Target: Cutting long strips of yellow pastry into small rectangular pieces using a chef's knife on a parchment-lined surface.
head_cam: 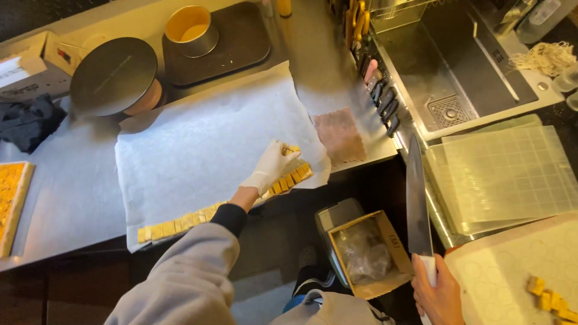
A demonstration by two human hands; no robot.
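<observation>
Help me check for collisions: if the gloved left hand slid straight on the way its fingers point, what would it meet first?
The left hand points up-right, already touching a yellow piece. Beyond lies the parchment sheet, then likely the brownish cloth.

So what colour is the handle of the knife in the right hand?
White, seen in the head view: the knife has a white handle gripped by the bare right hand.

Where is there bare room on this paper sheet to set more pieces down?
Most of the white paper sheet is bare, between the round tin behind and the row of yellow pieces along its front edge. It is crowded by the gloved left hand.
</observation>
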